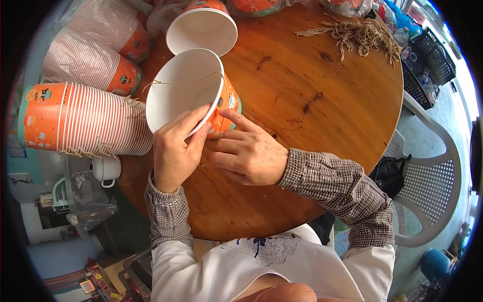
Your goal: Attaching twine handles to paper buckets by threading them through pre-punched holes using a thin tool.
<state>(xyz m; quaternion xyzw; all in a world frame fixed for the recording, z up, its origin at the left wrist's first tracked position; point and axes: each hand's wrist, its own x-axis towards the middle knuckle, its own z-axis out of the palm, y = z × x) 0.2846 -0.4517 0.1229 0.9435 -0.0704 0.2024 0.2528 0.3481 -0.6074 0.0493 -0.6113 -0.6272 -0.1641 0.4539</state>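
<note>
My left hand grips the near rim of a white-lined orange paper bucket, which lies tilted with its mouth toward me. My left thumb is on the outer wall and the fingers reach over the rim. A thin piece of twine runs across the bucket's mouth toward its right rim. My right hand is beside the bucket, its index fingertip touching the printed outside near my left thumb. Its other fingers are loosely bent and apart, the thumb hidden. I see nothing held in it.
Nested paper buckets with twine on their rims lie at the left; wrapped stacks lie behind. Another bucket stands beyond mine. A twine bundle is at the round wooden table's far right. A white plastic chair stands right.
</note>
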